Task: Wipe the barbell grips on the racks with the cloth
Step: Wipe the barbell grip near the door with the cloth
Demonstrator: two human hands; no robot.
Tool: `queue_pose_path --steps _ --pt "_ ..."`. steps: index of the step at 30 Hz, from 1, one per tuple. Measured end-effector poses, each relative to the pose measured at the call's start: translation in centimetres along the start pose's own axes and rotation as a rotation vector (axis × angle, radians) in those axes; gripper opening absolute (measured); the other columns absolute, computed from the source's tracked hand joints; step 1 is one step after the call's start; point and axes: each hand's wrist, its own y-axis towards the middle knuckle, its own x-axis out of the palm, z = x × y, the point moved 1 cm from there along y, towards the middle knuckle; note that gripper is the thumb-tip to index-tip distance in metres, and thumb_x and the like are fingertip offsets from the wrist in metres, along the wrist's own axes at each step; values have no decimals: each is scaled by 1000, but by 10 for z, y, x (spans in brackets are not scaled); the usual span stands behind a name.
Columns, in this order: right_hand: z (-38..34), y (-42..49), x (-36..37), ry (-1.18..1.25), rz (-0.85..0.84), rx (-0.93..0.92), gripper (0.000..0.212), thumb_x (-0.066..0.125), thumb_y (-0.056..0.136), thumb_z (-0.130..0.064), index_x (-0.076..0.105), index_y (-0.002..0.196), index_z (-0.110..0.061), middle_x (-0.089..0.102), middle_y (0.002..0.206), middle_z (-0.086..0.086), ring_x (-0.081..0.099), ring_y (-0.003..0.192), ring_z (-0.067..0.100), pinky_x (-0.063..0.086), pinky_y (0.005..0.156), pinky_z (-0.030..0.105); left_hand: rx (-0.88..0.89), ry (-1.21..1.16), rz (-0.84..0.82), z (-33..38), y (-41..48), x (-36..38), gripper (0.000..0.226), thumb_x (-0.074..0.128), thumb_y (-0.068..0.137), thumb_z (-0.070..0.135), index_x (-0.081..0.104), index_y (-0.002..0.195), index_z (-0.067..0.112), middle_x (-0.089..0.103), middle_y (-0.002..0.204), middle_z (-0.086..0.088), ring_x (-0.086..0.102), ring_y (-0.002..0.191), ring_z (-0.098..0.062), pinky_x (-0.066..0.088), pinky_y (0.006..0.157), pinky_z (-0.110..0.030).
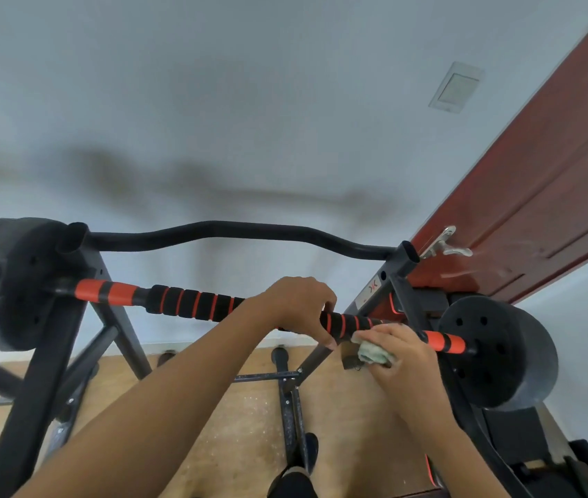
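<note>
A barbell point(192, 303) with black foam grips ringed in orange lies across a dark steel rack point(42, 361). Black weight plates sit on its two ends, one on the left point(8, 282) and one on the right point(500, 350). My left hand point(297, 307) curls over the bar near its middle and grips it. My right hand point(398, 350) holds a pale green cloth point(371, 352) bunched against the grip just right of the left hand, beside the right upright.
A curved black bar point(235, 233) joins the rack's two uprights at the top. A dark red door point(543, 195) with a metal handle point(445, 244) stands open at the right. Rack legs and a crossbar point(267, 377) stand on the tan floor below.
</note>
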Motion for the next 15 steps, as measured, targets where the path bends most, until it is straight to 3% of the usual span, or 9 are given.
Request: queue_pose_path --steps 2,4,6,8,9,11,15 --pt "-1 22 -6 19 74 21 33 81 78 -8 79 109 -19 65 101 -15 54 93 0 42 91 7 -21 224 129 14 -8 10 40 72 88 54 59 111 24 61 87 5 61 76 -16 50 71 -30" --pt "-6 48 -3 8 38 1 22 70 82 -12 79 102 -15 69 97 -9 60 91 9 49 92 20 -73 323 222 29 -12 25 29 64 94 43 55 110 20 57 83 3 57 73 -19 43 68 -33" --pt "-16 61 13 -160 -74 -5 11 66 80 -4 71 73 -11 67 75 2 59 73 21 53 74 38 -147 352 297 35 -12 39 19 60 98 36 55 104 18 53 79 2 54 70 -21 41 68 -33" --pt "-28 60 29 -263 -99 11 30 64 83 0 54 60 -17 51 63 -1 44 65 20 38 66 33 -216 360 343 35 -9 42 14 58 100 31 57 93 18 50 72 2 54 67 -20 44 68 -32" --pt "-32 58 32 -228 -94 56 30 62 84 2 56 62 -18 48 67 -2 39 69 18 30 68 30 -249 366 351 35 -6 41 15 59 99 27 57 87 18 48 68 2 54 65 -19 45 68 -32" --pt "-29 48 37 -212 -49 94 25 58 85 8 71 80 -13 55 84 1 39 84 18 30 72 28 -300 347 334 36 -1 37 15 63 96 25 58 83 18 47 65 2 55 63 -18 46 67 -31" --pt "-30 25 37 -132 -6 93 44 68 75 19 76 110 -5 67 107 10 55 99 28 55 73 39 -356 181 73 29 12 23 16 72 87 32 66 86 17 62 68 3 59 58 -14 49 64 -27"
